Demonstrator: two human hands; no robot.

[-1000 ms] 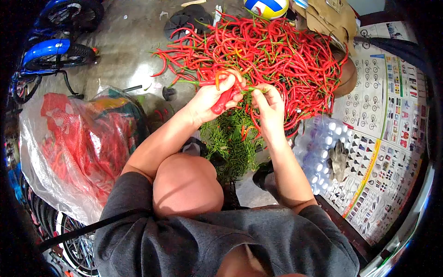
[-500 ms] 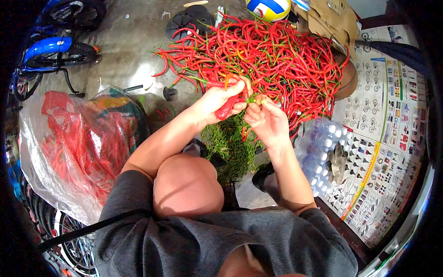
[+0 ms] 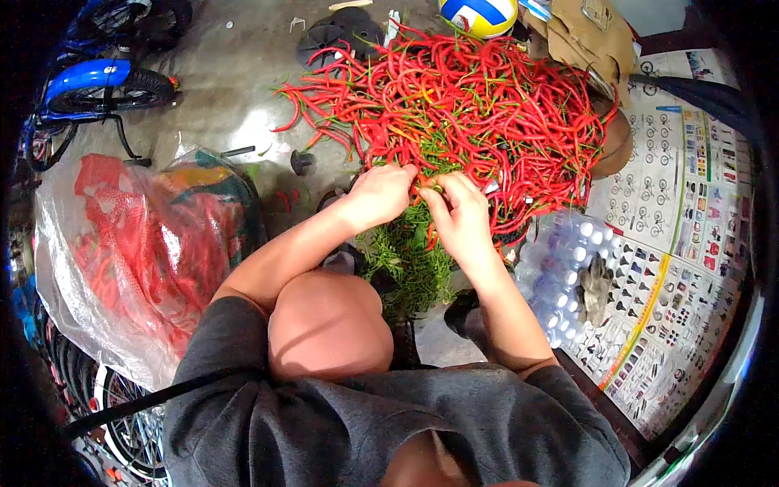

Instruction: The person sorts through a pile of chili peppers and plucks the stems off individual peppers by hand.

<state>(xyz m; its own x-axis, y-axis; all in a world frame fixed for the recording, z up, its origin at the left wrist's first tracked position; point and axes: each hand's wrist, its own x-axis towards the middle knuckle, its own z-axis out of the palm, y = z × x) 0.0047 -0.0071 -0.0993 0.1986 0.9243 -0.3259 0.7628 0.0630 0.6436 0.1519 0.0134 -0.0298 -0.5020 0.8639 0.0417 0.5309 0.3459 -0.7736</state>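
Observation:
My left hand (image 3: 383, 195) is closed at the near edge of a large pile of red chili peppers (image 3: 479, 105). Beside it, the thumb and fingers of my right hand (image 3: 462, 215) are pinched together. An orange-red chili pepper (image 3: 425, 184) shows in the narrow gap between the two hands, at the fingertips of both. The fingers hide most of it, along with whatever else lies in my left palm. Below the hands is a heap of green chili stems (image 3: 410, 264), between my legs.
A clear plastic bag with red netting (image 3: 134, 252) stands on the left. Blue bicycles (image 3: 97, 81) are at the upper left. Bottles in plastic wrap (image 3: 560, 272) and a grey glove (image 3: 596, 290) lie on the right, near a printed poster (image 3: 649, 195). A ball (image 3: 480, 15) sits behind the pile.
Both hands have turned over, backs now upward, and come down closer to the pile's near edge. The red chili peppers that showed in my left hand are no longer visible there.

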